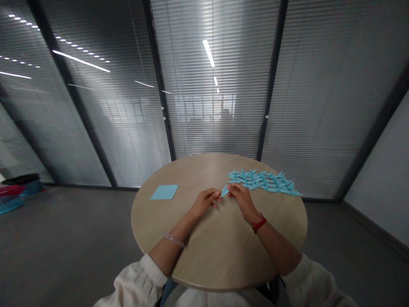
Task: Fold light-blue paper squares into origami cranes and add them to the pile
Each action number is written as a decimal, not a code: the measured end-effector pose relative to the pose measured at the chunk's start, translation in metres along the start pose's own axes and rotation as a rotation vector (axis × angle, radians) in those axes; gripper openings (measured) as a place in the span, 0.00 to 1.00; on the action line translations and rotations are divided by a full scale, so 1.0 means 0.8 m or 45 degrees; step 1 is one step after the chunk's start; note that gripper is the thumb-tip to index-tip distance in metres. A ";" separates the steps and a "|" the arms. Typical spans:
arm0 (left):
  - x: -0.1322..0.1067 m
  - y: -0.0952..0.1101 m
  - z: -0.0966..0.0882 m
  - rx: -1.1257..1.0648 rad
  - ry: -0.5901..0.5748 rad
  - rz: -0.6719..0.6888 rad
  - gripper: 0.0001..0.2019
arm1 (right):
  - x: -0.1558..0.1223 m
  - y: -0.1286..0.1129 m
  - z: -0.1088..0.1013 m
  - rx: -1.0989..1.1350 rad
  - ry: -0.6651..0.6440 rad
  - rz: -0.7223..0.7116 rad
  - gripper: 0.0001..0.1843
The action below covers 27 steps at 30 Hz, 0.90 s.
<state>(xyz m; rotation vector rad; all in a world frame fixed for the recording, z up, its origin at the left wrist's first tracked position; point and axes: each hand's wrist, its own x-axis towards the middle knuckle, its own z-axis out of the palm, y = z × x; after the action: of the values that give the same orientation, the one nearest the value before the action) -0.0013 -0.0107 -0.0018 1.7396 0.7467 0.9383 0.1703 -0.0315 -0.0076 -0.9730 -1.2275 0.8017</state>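
Between my two hands, above the middle of the round table (220, 251), is a small folded piece of light blue paper (225, 191). My left hand (206, 201) pinches its left edge with thumb and forefinger. From the other side, my right hand (241, 197) grips the same paper, its fingertips partly covering it. Just beyond my right hand lie rows of folded blue paper cranes (263, 181), set close together. Off to the left of my left hand, a flat stack or sheet of blue square paper (164, 192) rests on the wood.
Behind the table stands a glass partition with blinds (217, 128) and dark frames. Low on the left, a red and blue container (12, 198) and a dark one (30, 184) sit on the grey floor. A pale wall (380, 183) closes off the right side.
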 end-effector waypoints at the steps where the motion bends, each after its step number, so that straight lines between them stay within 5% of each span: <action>1: 0.000 0.002 0.001 -0.041 -0.014 -0.014 0.23 | 0.000 0.001 0.000 0.010 -0.020 -0.003 0.18; 7: -0.001 0.008 0.003 -0.203 -0.131 -0.064 0.23 | -0.002 0.002 0.002 0.002 -0.111 -0.039 0.18; 27: -0.001 0.008 0.003 -0.225 -0.065 -0.042 0.17 | -0.002 0.005 0.008 -0.011 -0.274 -0.003 0.20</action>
<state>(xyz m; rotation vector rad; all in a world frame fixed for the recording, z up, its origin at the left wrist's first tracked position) 0.0006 -0.0140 0.0034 1.5863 0.6379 0.9064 0.1634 -0.0300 -0.0112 -0.9087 -1.4171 0.9179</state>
